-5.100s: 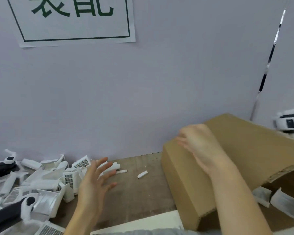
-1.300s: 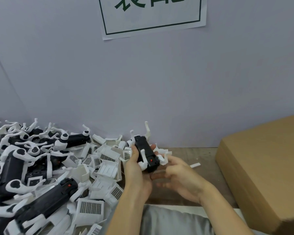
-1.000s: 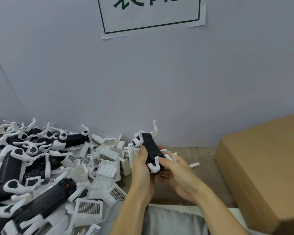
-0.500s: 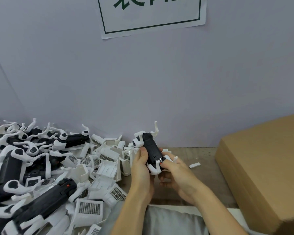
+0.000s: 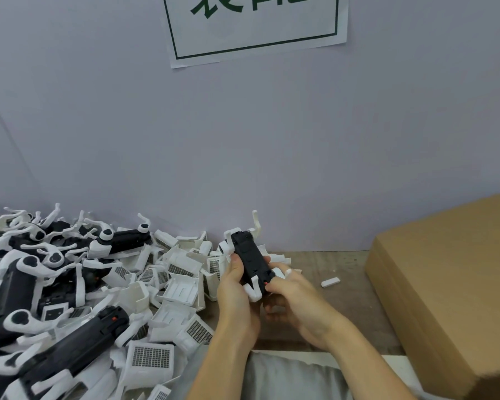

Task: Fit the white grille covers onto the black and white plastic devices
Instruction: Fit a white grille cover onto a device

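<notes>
A black and white plastic device (image 5: 250,261) with white curved arms is held upright above the wooden table, near the wall. My left hand (image 5: 233,287) grips its left side, thumb along the black body. My right hand (image 5: 293,298) holds its lower right end, with the thumb pressing near a small red button. A white grille cover (image 5: 150,357) lies at the front of a heap of several white covers (image 5: 182,272). Whether a cover sits on the held device is hidden by my fingers.
A pile of black and white devices (image 5: 41,284) fills the left of the table (image 5: 344,267). A large brown cardboard box (image 5: 451,284) stands at the right. A small white scrap (image 5: 330,282) lies between. A paper sign (image 5: 254,24) hangs on the grey wall.
Both hands have kept hold of the device; it has been turned and tilted slightly, and my right thumb has shifted onto its lower end near the red button.
</notes>
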